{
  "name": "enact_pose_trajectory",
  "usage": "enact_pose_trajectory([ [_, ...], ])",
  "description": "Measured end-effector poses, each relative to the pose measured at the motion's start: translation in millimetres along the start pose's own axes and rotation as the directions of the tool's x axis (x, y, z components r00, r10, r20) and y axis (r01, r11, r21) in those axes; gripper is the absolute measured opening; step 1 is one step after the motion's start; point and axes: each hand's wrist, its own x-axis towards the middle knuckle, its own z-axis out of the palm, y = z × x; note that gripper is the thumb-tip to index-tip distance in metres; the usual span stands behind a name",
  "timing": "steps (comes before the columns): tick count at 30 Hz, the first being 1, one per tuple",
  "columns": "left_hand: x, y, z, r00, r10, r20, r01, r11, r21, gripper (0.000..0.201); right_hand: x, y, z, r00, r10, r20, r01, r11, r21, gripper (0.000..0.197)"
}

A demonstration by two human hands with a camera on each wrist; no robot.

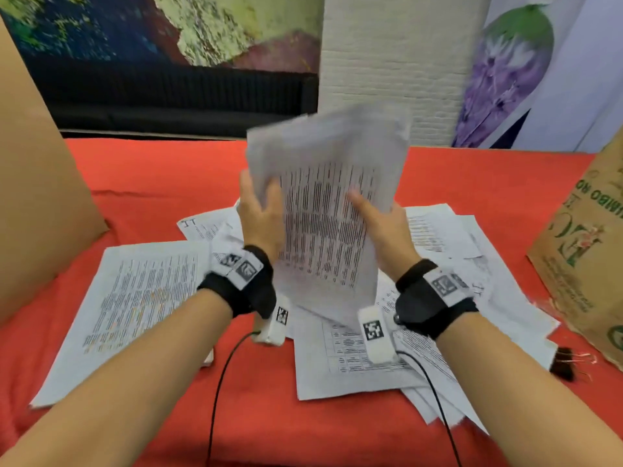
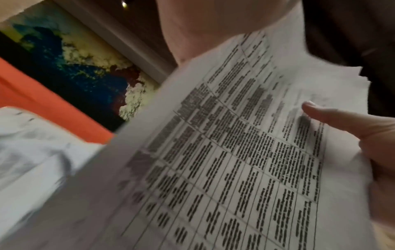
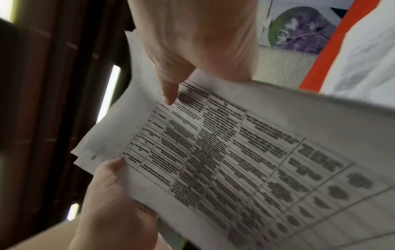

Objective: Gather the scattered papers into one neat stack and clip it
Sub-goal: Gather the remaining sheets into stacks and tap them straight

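Note:
I hold a bundle of printed papers [image 1: 325,183] upright above the red table [image 1: 161,176], its bottom edge off the surface. My left hand [image 1: 259,197] grips its left edge, thumb in front and fingers behind. On the right edge my right hand [image 1: 374,210] grips it, the thumb lying across the printed table. In the left wrist view the bundle [image 2: 235,160] fills the frame; in the right wrist view the sheets [image 3: 235,160] are fanned unevenly at their far corner. More loose sheets [image 1: 141,298] lie scattered under and around my wrists. Black binder clips [image 1: 563,365] lie at the right.
A brown paper bag [image 1: 586,264] stands at the table's right edge, just behind the clips. A large cardboard panel [image 1: 37,197] leans at the left. Cables [image 1: 219,382] trail from my wrist cameras over the cloth. A white pillar [image 1: 397,62] rises behind the table.

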Motion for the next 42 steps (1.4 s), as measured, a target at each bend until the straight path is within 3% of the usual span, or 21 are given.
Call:
enact_pose_trajectory([
  [3, 22, 40, 3, 0.979, 0.203, -0.027, -0.203, 0.979, 0.010, 0.026, 13, -37, 3, 0.988, -0.155, -0.006, 0.155, 0.987, 0.049, 0.011],
  [5, 31, 50, -4, 0.964, 0.267, -0.003, -0.267, 0.964, 0.000, 0.019, 19, -49, -3, 0.981, -0.194, -0.013, 0.193, 0.981, -0.020, 0.013],
  [8, 20, 23, -22, 0.984, 0.143, 0.102, -0.151, 0.986, 0.075, 0.013, 20, -22, -17, 0.992, -0.123, -0.037, 0.117, 0.984, -0.131, 0.033],
  [10, 6, -14, -30, 0.977, -0.034, 0.211, 0.003, 0.990, 0.143, 0.041, 13, 3, -26, 0.990, 0.015, -0.143, -0.036, 0.988, -0.149, 0.051],
  [12, -7, -38, -28, 0.954, -0.122, 0.274, 0.065, 0.976, 0.207, 0.053, 5, 16, -27, 0.985, 0.075, -0.158, -0.093, 0.990, -0.108, 0.035],
  [15, -12, -32, -7, 0.987, -0.060, 0.151, 0.033, 0.983, 0.178, 0.029, 2, 5, -14, 0.992, -0.009, -0.123, 0.000, 0.997, -0.074, 0.014],
  [18, 2, 4, 13, 0.989, 0.127, 0.072, -0.130, 0.990, 0.045, 0.018, 11, -18, -5, 0.987, -0.111, -0.117, 0.116, 0.992, 0.040, 0.034],
  [20, 13, 17, 16, 0.980, 0.197, 0.033, -0.197, 0.980, -0.002, 0.019, 18, -29, -6, 0.988, -0.120, -0.101, 0.123, 0.992, 0.020, 0.033],
  [23, 9, 4, 1, 0.999, 0.036, -0.020, -0.036, 0.999, 0.020, 0.006, 20, -10, -18, 0.991, -0.091, -0.103, 0.089, 0.996, -0.022, 0.035],
  [25, -8, -26, -11, 0.987, -0.155, 0.037, 0.153, 0.986, 0.064, 0.018, 12, 19, -24, 0.990, 0.003, -0.138, -0.013, 0.997, -0.072, 0.047],
  [27, -26, -47, -16, 0.967, -0.234, 0.098, 0.222, 0.968, 0.116, 0.028, 2, 39, -19, 0.986, 0.082, -0.147, -0.099, 0.989, -0.111, 0.050],
  [29, -28, -44, -8, 0.984, -0.176, 0.000, 0.175, 0.981, 0.089, 0.027, -1, 38, -7, 0.981, 0.045, -0.190, -0.066, 0.993, -0.102, 0.051],
  [31, -17, -26, 1, 0.995, -0.013, -0.098, 0.025, 0.992, 0.122, 0.016, 3, 18, 4, 0.955, -0.048, -0.293, 0.026, 0.996, -0.080, 0.046],
  [33, 0, -6, 9, 0.983, 0.169, -0.066, -0.158, 0.976, 0.150, 0.015, 12, -6, 12, 0.930, -0.150, -0.335, 0.126, 0.988, -0.092, 0.035],
  [35, 13, 5, 12, 0.965, 0.261, -0.025, -0.254, 0.955, 0.155, 0.021, 15, -22, 17, 0.933, -0.224, -0.283, 0.212, 0.974, -0.074, 0.021],
  [37, 12, 4, 6, 0.984, 0.177, -0.012, -0.174, 0.976, 0.134, 0.029, 7, -22, 15, 0.957, -0.233, -0.171, 0.228, 0.972, -0.054, 0.016],
  [39, 1, -8, -4, 1.000, 0.004, -0.015, -0.002, 0.989, 0.147, 0.039, -4, -6, 7, 0.983, -0.158, -0.093, 0.151, 0.985, -0.077, 0.027],
  [41, -13, -24, -12, 0.992, -0.127, 0.020, 0.122, 0.979, 0.162, 0.034, -11, 9, 1, 0.996, -0.074, -0.049, 0.067, 0.990, -0.124, 0.033],
  [42, -16, -32, -14, 0.988, -0.150, 0.042, 0.142, 0.976, 0.163, 0.026, -11, 13, 1, 0.998, -0.053, -0.047, 0.046, 0.989, -0.144, 0.027],
])
